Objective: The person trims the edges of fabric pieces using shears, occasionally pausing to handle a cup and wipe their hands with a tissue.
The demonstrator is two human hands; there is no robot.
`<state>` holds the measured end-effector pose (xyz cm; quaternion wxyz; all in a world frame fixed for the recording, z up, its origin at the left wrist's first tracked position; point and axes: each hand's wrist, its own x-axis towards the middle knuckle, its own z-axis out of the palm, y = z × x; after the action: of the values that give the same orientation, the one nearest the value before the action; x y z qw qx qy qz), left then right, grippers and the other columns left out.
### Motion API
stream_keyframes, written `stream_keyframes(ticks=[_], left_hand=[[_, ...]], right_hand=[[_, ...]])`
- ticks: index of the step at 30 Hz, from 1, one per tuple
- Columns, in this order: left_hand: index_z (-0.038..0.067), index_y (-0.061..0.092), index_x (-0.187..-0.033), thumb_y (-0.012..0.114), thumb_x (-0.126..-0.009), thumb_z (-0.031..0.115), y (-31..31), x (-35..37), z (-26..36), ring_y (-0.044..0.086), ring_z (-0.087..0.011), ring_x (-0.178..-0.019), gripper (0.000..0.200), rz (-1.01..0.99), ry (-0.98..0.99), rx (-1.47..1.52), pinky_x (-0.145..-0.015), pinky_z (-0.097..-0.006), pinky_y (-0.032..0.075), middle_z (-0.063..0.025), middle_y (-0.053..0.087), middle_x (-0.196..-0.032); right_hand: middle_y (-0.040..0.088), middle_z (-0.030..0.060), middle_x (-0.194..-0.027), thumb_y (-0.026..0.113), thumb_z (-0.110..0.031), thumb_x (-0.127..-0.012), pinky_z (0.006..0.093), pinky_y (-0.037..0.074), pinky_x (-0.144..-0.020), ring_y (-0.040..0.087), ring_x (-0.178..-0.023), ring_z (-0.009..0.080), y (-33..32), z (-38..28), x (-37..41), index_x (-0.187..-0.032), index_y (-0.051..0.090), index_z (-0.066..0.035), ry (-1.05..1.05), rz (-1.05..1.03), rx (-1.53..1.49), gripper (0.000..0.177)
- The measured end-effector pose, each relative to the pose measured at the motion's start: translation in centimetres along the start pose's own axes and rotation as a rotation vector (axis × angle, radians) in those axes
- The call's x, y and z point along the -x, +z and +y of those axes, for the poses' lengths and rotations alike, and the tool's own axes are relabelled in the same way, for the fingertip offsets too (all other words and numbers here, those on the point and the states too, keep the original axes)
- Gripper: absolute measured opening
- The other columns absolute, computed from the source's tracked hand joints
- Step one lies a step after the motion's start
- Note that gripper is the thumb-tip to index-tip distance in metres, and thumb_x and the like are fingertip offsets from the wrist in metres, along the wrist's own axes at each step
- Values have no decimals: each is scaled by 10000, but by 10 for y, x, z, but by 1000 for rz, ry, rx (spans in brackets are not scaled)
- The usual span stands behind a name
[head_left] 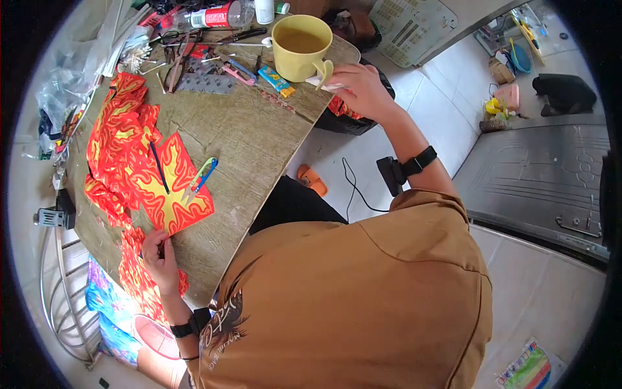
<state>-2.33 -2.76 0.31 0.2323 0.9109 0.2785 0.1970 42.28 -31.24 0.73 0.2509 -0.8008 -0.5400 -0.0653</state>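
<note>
A red and yellow flame-patterned cloth piece (196, 209) lies flat on the wooden table, with thread snips (202, 179) and a dark pencil-like stick (159, 167) on top. My left hand (160, 258) is at the cloth's lower edge, its fingers closed round something dark that is mostly hidden. More flame-patterned fabric (110, 149) is bunched along the table's left side. At the table's right edge, my right hand (355, 87) pinches a small white piece beside the handle of the yellow mug (300, 48), which holds liquid.
Scissors (179, 67), a pink cutter (238, 72), a blue-yellow packet (276, 81) and a bottle (217, 16) crowd the table's far side. A black bag (350, 123) hangs below the right edge. An orange slipper (313, 180) and a black cable (353, 188) are on the floor.
</note>
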Motion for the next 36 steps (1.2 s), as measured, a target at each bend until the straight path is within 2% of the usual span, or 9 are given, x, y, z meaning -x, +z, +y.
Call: stream_keyframes(ticks=[6,10,13,18,22,26,30,33,36], left_hand=[[30,594,-924,580,-797,-15,0,1,-2,552,-239,-961,135,9,-4,54,-881,-338,416,-96,603,-985],[30,594,-921,577,-795,-19,1,2,0,548,-239,-964,136,8,-21,43,-887,-340,412,-97,598,-989],[28,593,-918,575,-794,-22,-1,2,-2,548,-240,-964,135,-2,-38,44,-887,-339,412,-99,596,-988],[25,591,-912,578,-789,-26,0,2,-1,547,-236,-962,134,10,-17,48,-884,-339,413,-97,596,-983],[25,593,-911,582,-785,-29,1,2,0,549,-233,-958,137,19,-20,61,-880,-338,415,-95,597,-978],[23,594,-911,586,-782,-32,1,3,-3,552,-233,-954,141,32,-12,67,-876,-336,419,-94,598,-972],[20,596,-913,588,-782,-29,0,5,-5,557,-235,-951,140,27,-7,43,-873,-336,423,-97,601,-969],[18,597,-913,588,-782,-25,0,5,-3,560,-237,-950,139,28,5,20,-872,-340,426,-100,604,-969],[18,600,-914,588,-780,-20,-1,5,-1,563,-240,-950,140,28,8,33,-874,-347,425,-103,608,-970]], right_hand=[[627,45,-1022,638,-158,-758,392,417,-826,571,-943,264,-7,-4,6,-944,663,-129,-10,-8,81,190],[625,59,-1023,657,-170,-752,378,423,-834,563,-957,272,14,3,8,-966,661,-119,71,59,-66,220],[613,102,-994,663,-184,-751,366,448,-821,560,-954,285,10,-8,3,-1013,652,-73,184,71,22,284],[610,117,-949,685,-200,-723,370,465,-801,556,-949,307,15,-1,10,-1013,633,-36,165,172,-53,337],[591,147,-949,679,-188,-717,375,467,-791,554,-947,318,9,-5,12,-1022,615,-28,231,93,-91,350],[570,168,-985,677,-186,-719,379,465,-787,551,-948,322,2,-13,7,-977,608,-17,324,-62,71,316],[571,164,-942,640,-121,-738,397,450,-799,551,-941,339,3,-20,14,-929,607,-34,404,13,-78,213],[575,144,-931,565,-80,-777,398,446,-801,553,-911,345,8,-12,26,-956,557,-39,388,335,-13,184],[569,151,-914,528,-60,-793,386,443,-797,552,-895,346,3,-13,32,-961,528,-32,343,337,-102,171]])
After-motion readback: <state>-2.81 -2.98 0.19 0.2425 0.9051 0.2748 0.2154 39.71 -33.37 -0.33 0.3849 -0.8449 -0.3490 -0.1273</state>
